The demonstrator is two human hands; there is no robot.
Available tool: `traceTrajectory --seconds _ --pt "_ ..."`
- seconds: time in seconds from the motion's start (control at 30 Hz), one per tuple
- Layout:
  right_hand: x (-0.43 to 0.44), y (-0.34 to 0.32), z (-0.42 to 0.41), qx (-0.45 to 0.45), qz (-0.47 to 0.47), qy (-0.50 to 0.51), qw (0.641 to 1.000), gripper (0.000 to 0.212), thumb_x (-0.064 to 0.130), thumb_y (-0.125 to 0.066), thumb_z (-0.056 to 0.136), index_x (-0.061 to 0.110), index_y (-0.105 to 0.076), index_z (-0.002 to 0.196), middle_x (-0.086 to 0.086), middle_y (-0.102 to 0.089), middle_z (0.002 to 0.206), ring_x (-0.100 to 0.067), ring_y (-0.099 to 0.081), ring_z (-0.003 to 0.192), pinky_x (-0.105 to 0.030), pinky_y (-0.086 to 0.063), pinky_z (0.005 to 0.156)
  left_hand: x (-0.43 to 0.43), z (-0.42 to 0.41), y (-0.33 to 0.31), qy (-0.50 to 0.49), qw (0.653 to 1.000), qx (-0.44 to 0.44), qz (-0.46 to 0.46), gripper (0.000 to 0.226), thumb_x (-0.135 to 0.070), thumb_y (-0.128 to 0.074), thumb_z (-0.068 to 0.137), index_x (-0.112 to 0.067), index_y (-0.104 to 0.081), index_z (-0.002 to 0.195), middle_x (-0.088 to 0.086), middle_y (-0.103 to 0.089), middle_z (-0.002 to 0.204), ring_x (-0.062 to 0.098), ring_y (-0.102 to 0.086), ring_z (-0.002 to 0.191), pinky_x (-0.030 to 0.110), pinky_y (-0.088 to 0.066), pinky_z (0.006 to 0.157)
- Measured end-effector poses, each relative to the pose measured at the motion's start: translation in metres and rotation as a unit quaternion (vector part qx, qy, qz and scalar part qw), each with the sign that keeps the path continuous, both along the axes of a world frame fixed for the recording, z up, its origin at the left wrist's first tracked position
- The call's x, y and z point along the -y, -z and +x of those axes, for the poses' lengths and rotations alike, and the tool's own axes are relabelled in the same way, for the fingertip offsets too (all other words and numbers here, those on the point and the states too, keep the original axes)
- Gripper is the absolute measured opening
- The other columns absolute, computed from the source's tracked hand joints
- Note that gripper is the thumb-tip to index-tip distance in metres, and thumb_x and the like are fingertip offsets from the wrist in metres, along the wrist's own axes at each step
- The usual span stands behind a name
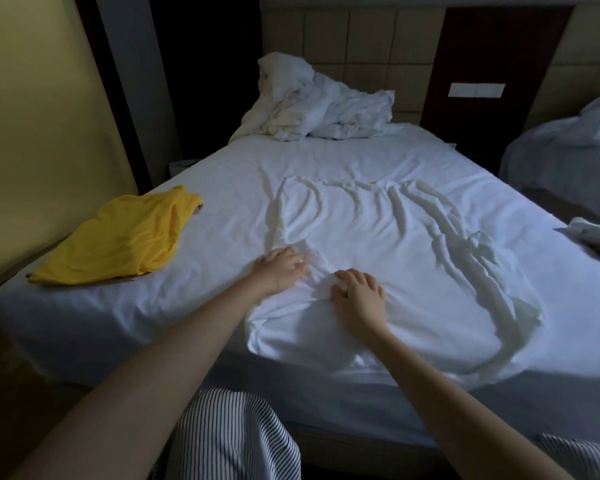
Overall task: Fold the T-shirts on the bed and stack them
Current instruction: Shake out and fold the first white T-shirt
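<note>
- Your left hand [279, 271] lays its fingers [297, 262] nearly straight and close together, pressing on the wrinkled white cloth T-shirt [395, 271].
- Your right hand [359, 296] has its fingers [343, 277] curled, pinching a raised fold of the same shirt.
- That shirt lies spread over the middle of the white-sheeted bed [222, 174], down to its foot edge.
- A loose yellow cloth T-shirt [118, 237] lies at the bed's left edge.
- A rumpled white duvet [312, 105] is heaped at the bed's head.
</note>
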State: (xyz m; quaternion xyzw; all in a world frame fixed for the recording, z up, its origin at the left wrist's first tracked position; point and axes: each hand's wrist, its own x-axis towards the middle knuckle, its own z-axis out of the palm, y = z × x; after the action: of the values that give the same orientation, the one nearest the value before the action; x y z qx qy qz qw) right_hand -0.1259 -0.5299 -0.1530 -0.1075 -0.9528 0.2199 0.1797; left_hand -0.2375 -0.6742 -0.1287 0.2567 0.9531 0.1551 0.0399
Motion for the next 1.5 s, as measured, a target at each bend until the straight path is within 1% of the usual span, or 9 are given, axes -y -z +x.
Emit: traceTrajectory --seconds 0.33,0.6,0.7,0.8,0.9,1.0,1.17,1.37,1.5 --pt "-0.004 -0.002 0.006 -0.015 -0.027 -0.016 0.999 0.04 0.014 -0.044 0.091 0.018 -0.049 0.131 0.002 -0.049 0.136 -0.018 -0.036 0.129 -0.026 -0.022 0.103 -0.005 0.062 0.026 0.019 0.991 -0.096 -0.089 0.085 -0.066 0.019 0.066 -0.048 -0.001 0.146 0.003 -0.001 0.16 0.028 -0.003 0.146 0.047 0.002 0.117" --pt "-0.1 -0.017 0.068 -0.122 -0.002 0.085 0.989 0.042 0.02 -0.047 0.077 0.011 -0.065 0.114 -0.01 -0.065 0.118 -0.032 -0.057 0.11 -0.038 -0.037 0.096 -0.034 0.062 0.01 0.015 0.998 -0.046 -0.038 0.056 -0.057 -0.021 0.094 -0.034 -0.033 0.143 0.01 -0.023 0.151 0.028 -0.019 0.14 0.04 -0.012 0.112" --pt "-0.154 -0.018 0.093 -0.116 0.022 0.195 0.974 0.039 0.019 -0.054 0.084 0.013 -0.058 0.122 -0.011 -0.058 0.127 -0.035 -0.049 0.117 -0.039 -0.029 0.1 -0.07 0.064 -0.002 0.02 0.997 -0.079 -0.012 0.043 -0.043 -0.031 0.099 -0.024 -0.041 0.137 0.004 -0.034 0.145 0.024 -0.026 0.136 0.038 -0.018 0.11" --pt "-0.199 -0.014 0.109 -0.063 -0.087 0.281 0.954 0.045 0.034 -0.052 0.091 0.013 -0.049 0.13 -0.011 -0.049 0.135 -0.031 -0.039 0.127 -0.037 -0.022 0.105 -0.117 0.07 -0.01 0.069 0.996 -0.037 0.036 0.042 -0.04 -0.035 0.099 -0.021 -0.045 0.135 0.0 -0.044 0.14 0.022 -0.036 0.131 0.034 -0.026 0.108" --pt "-0.218 0.002 0.118 -0.011 -0.107 0.269 0.957 0.052 0.054 -0.042 0.087 0.013 -0.055 0.116 -0.008 -0.051 0.131 -0.027 -0.035 0.127 -0.035 -0.02 0.104 -0.17 0.079 -0.011 0.096 0.994 0.012 0.058 0.036 -0.037 -0.039 0.098 -0.021 -0.054 0.126 0.0 -0.05 0.136 0.023 -0.044 0.126 0.033 -0.033 0.105" --pt "-0.217 0.008 0.12 -0.044 -0.126 0.241 0.961 0.036 0.044 -0.048 0.088 0.016 -0.059 0.106 -0.002 -0.055 0.123 -0.024 -0.029 0.131 -0.029 -0.012 0.104 -0.221 0.092 -0.008 0.11 0.987 0.044 0.105 0.032 -0.032 -0.042 0.095 -0.018 -0.058 0.119 0.005 -0.056 0.129 0.027 -0.049 0.122 0.035 -0.038 0.101" --pt "-0.216 0.012 0.142 -0.209 -0.253 0.265 0.907 0.022 0.034 -0.039 0.08 0.013 -0.046 0.081 -0.002 -0.048 0.075 -0.034 -0.053 0.085 -0.032 -0.03 0.071 -0.287 0.103 -0.013 0.112 0.974 0.056 0.187 0.03 -0.02 -0.051 0.093 -0.009 -0.06 0.119 0.011 -0.061 0.123 0.028 -0.055 0.113 0.031 -0.041 0.095" --pt "-0.221 0.016 0.16 -0.222 -0.253 0.272 0.902 0.045 0.036 -0.036 0.08 0.002 -0.057 0.1 0.0 -0.052 0.084 -0.031 -0.053 0.093 -0.039 -0.034 0.087 -0.354 0.085 -0.033 0.132 0.984 0.086 0.083 0.044 -0.035 -0.051 0.091 -0.019 -0.05 0.133 0.005 -0.052 0.136 0.027 -0.046 0.127 0.035 -0.037 0.105" --pt "-0.229 0.006 0.156 -0.144 -0.233 0.296 0.915 0.072 0.061 -0.037 0.07 0.015 -0.047 0.124 0.009 -0.052 0.094 -0.021 -0.038 0.122 -0.028 -0.014 0.101 -0.382 0.089 -0.045 0.162 0.984 0.056 0.037 0.043 -0.049 -0.053 0.09 -0.016 -0.054 0.117 0.01 -0.05 0.127 0.028 -0.044 0.121 0.035 -0.036 0.1"
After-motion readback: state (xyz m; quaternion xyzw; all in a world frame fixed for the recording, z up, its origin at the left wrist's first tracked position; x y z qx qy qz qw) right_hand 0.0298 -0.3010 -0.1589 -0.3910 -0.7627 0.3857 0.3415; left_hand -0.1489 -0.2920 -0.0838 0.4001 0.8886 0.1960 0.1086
